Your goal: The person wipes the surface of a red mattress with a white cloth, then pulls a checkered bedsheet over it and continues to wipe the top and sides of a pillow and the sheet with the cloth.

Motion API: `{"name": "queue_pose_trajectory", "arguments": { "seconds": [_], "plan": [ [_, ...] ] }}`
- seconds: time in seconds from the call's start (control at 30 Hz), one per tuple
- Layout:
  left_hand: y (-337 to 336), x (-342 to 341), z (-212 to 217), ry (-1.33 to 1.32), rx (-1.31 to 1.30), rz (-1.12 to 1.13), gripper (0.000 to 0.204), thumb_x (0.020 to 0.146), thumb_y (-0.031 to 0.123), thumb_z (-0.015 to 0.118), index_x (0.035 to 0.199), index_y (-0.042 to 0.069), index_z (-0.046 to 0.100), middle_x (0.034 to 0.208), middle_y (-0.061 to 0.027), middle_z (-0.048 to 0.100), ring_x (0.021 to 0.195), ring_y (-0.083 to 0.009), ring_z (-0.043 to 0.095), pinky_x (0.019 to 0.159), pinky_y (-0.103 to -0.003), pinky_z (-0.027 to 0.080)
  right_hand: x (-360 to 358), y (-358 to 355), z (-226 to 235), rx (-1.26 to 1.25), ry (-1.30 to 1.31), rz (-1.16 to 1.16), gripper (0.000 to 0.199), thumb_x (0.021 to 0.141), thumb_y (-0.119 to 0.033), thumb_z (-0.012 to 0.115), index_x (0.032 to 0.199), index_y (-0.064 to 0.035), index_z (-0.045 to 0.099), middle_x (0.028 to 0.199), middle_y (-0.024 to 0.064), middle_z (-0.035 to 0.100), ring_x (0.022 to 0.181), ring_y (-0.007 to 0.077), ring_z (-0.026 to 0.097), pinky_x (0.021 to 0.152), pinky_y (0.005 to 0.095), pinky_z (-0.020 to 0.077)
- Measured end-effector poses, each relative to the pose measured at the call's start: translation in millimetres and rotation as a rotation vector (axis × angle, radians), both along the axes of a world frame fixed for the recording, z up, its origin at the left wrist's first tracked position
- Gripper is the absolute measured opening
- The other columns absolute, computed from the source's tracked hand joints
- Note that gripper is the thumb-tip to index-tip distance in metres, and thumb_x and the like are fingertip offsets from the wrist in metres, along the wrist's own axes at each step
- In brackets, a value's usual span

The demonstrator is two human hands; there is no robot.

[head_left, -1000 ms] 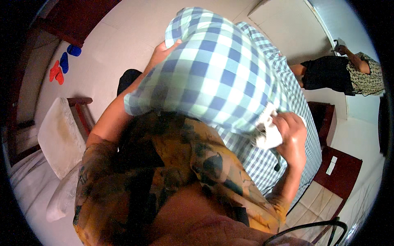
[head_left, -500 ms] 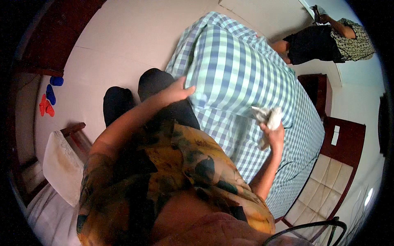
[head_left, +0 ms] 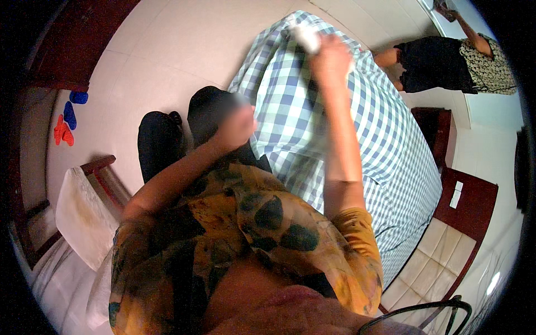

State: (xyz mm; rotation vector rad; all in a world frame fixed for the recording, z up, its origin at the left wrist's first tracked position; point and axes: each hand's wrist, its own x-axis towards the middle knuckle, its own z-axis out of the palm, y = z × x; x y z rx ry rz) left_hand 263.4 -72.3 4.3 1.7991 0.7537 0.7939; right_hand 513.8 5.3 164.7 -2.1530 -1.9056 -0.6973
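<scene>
A bed covered in blue, white and pale green checked bedding (head_left: 385,151) lies in front of me and to the right. On it rests a bulky checked piece, like a pillow or folded quilt (head_left: 285,106). My right hand (head_left: 332,61) reaches over this piece toward its far end, closed round a crumpled white cloth (head_left: 306,39), blurred by motion. At the near left edge of the bedding is my left hand (head_left: 237,123); its fingers are smeared, and whether they touch the fabric is unclear.
Another person (head_left: 435,64) stands beyond the bed at the far right. A dark wood headboard with pale padding (head_left: 446,240) is on the right. Behind me on the left is a chair with a pale seat (head_left: 86,218). Blue and red slippers (head_left: 68,114) lie on the floor.
My right hand has swung from the near right side across to the far end of the bedding, carrying the white cloth. My left hand has drawn back slightly. The other person has shifted a little.
</scene>
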Motion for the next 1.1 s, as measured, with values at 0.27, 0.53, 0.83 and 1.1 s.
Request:
{"name": "queue_pose_trajectory", "arguments": {
  "seconds": [0.27,0.53,0.83,1.1],
  "plan": [
    [14,-46,45,-0.057,-0.186,0.137,0.041,0.095,0.020,0.045,0.131,0.001,0.036,0.128,-0.0173,0.049,0.117,-0.0288,0.049,0.100,-0.039,0.038,-167,-77,-79,-0.462,0.508,0.381,0.034,0.075,-0.022,0.062,0.106,-0.0077,0.060,0.103,0.0174,0.057,0.097,0.0342,0.057,0.080,0.0443,0.0485],
    [43,-38,73,-0.720,-1.213,0.226,0.042,0.095,0.027,0.046,0.126,-0.001,0.045,0.114,-0.0159,0.058,0.106,-0.0278,0.057,0.094,-0.042,0.044,-12,-93,1,-0.049,0.377,0.212,0.070,0.063,-0.035,0.076,0.124,-0.0104,0.052,0.136,0.0195,0.041,0.128,0.0368,0.035,0.105,0.0528,0.0243],
    [103,4,120,-0.438,-0.653,0.312,0.035,0.090,0.017,0.058,0.121,0.001,0.052,0.111,-0.0087,0.060,0.101,-0.0178,0.058,0.088,-0.033,0.046,79,-138,-81,-0.173,0.184,-0.074,0.068,0.080,-0.055,0.053,0.127,-0.0070,0.050,0.135,0.0221,0.041,0.130,0.0382,0.030,0.107,0.0570,0.0157],
    [165,73,158,-0.186,-0.344,0.243,0.040,0.086,0.024,0.063,0.119,0.001,0.055,0.107,-0.0081,0.064,0.097,-0.0141,0.059,0.083,-0.028,0.047,112,-125,-106,-0.057,0.263,0.160,0.067,0.080,-0.058,0.050,0.120,-0.0037,0.051,0.126,0.0254,0.042,0.125,0.0414,0.034,0.105,0.0576,0.0210]
  ]
}}
